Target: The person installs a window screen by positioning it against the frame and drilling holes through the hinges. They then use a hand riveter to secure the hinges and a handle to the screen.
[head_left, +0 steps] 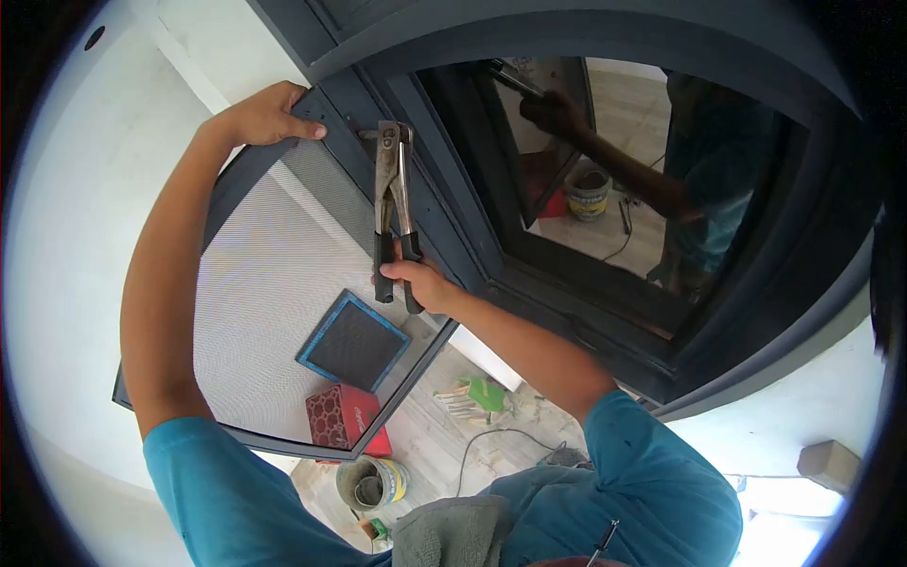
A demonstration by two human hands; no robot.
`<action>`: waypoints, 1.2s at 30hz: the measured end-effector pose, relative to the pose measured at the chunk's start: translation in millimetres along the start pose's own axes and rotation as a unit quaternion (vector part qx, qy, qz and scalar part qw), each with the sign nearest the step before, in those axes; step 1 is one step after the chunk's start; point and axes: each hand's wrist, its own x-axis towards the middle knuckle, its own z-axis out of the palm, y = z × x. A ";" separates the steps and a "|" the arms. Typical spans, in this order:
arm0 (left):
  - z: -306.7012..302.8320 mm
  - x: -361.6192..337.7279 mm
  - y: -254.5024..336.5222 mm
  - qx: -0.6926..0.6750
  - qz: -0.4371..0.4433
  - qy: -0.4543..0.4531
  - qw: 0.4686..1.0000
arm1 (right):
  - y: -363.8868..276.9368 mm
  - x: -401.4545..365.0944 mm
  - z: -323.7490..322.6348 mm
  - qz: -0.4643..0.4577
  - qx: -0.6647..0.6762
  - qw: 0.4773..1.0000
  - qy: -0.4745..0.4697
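My right hand (422,285) is closed around the black grips of a hand riveter (388,175). The riveter stands nearly upright in view, its worn metal head right at the dark window frame (439,203). Its two handles are slightly spread. At the upper left, my left hand (269,115) grips the top corner of a dark-framed mesh screen (255,302), the thumb lying along the frame and the other fingers partly hidden behind it. This screen swings out from the window frame, and the floor shows through its mesh.
Right of the riveter, a dark glass pane (624,217) mirrors my arm and the tool. Below are a red crate (368,416), a blue-edged dark panel (354,345), a bucket (392,482), green-and-white gloves (485,394) and a cable (491,432) on the floor.
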 end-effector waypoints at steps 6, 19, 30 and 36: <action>-0.7 2.3 -14.2 -0.017 0.015 0.002 1.000 | -10.7 2.8 -5.0 -0.035 -0.038 0.996 0.066; -12.9 -4.5 -46.5 0.112 -0.080 0.032 0.990 | 3.0 -346.0 -112.2 0.419 -0.672 0.601 -0.107; -19.3 -16.1 4.7 0.145 -0.084 0.005 0.986 | -73.9 -381.4 -56.6 0.322 -0.590 0.737 -0.073; -23.2 -9.7 -2.9 0.102 -0.086 -0.028 0.991 | -80.1 -357.3 -15.2 0.099 -0.519 0.849 0.025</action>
